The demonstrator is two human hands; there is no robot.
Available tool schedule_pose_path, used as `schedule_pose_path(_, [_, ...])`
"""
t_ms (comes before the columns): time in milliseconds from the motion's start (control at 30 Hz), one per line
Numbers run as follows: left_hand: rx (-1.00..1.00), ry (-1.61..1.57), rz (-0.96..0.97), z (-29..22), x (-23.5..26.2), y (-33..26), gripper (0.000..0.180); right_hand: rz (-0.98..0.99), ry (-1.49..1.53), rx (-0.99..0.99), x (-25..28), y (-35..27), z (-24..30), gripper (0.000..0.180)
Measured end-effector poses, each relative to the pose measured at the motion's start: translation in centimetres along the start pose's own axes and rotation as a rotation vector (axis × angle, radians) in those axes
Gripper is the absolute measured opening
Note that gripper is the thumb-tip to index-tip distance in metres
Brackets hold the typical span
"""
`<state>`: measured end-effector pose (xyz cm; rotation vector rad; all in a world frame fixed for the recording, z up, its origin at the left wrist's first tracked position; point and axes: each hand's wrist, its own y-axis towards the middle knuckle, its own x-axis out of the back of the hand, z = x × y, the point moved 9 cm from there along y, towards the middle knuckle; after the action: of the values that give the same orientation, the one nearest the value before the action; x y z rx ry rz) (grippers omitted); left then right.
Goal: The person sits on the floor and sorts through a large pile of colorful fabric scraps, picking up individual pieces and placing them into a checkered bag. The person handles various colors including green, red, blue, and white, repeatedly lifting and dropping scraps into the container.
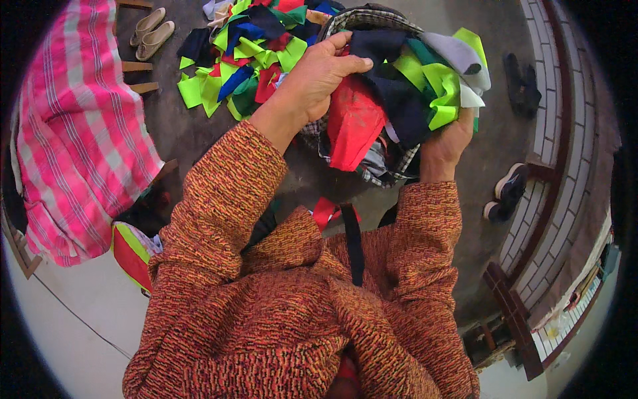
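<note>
Left hand (318, 72): thumb stretched along, fingers curled, looks to be pinching the edge of a dark piece (379, 48); can't tell if the red piece (357, 126) is caught too. Right hand (448, 147): cupped low against the far right end of the cloth bundle (402, 90), fingers hidden behind fabric, so can't tell how tightly they close. Likely reason: loose scraps slide, so one hand supports while the other controls a single edge.

Bundle sits between both hands, over the checked bag (320, 143), whose rim shows above and below it. Whether the bundle rests on the contents: not clear. Holding it over the mouth probably means dropped bits land inside.

Directions: bundle's long axis runs across the person, left hand to right, dipping toward them on the right. Red piece hangs lengthwise, lower end pointing back at the wearer. Grey piece (452, 54) is curled, long axis slanting from far left to near right. Lime piece (444, 93) folds down over the right hand's side.

Beyond: mixed scrap heap (266, 56) on the floor (488, 30), left of the bag, seemingly within easy reach. Pink plaid cloth (86, 126) drapes farther left; beige shoes (151, 34) beside it. Dark shoes (512, 189) off right, near the pale brick surface (531, 226).
</note>
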<state>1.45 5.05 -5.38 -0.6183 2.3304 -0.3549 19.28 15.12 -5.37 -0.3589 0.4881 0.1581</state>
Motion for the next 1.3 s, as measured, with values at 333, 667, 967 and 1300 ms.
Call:
schedule_pose_path(333, [0.014,0.024,0.056,0.8,-0.9,-0.1,0.049,0.166,-0.21,-0.341,-1.8,-1.9,-4.5,0.035])
schedule_pose_path(667, [0.037,0.133,0.141,0.3,-1.7,-0.9,0.06,0.222,-0.322,-0.223,-3.1,-2.1,-4.3,0.036])
schedule_pose_path(967, [-0.016,0.132,0.175,0.3,-1.4,-0.3,0.058,0.079,-0.088,-0.236,-1.7,-1.0,-4.4,0.027])
schedule_pose_path(1300, [0.021,0.079,0.068,0.5,-0.5,-0.4,0.045,-0.042,-0.026,-0.253,-0.5,-0.8,-3.7,0.025])
